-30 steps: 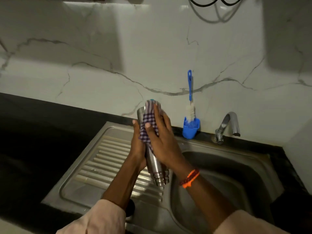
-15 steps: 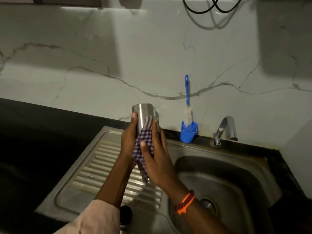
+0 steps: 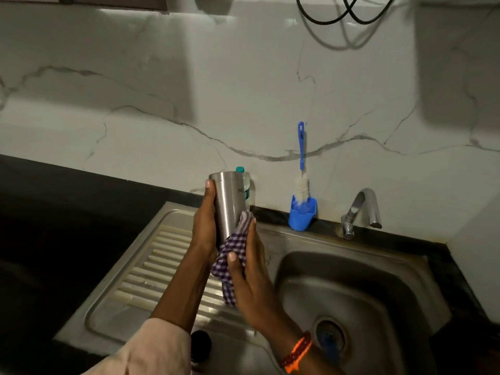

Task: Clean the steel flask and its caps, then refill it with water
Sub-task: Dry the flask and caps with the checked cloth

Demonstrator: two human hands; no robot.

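I hold the steel flask [image 3: 230,204] upside down above the sink's ribbed draining board [image 3: 151,269], its flat base pointing up. My left hand [image 3: 204,226] grips its left side, fingers curled behind it. My right hand [image 3: 249,274] presses a purple checked cloth [image 3: 232,258] around the flask's lower half, thumb on the cloth. The flask's mouth is hidden by the cloth and my hands. A dark round cap [image 3: 200,345] lies on the sink's front rim beside my left sleeve.
A blue bottle brush [image 3: 301,171] stands in a blue holder [image 3: 301,216] against the marble wall. A steel tap [image 3: 361,209] rises at the basin's back right. The basin [image 3: 359,293] has a drain [image 3: 328,336]. A clear bottle with a teal cap [image 3: 240,169] stands behind the flask.
My right hand has slid the cloth down from the flask's upturned base toward its lower half, baring the steel base. My view has tilted slightly upward.
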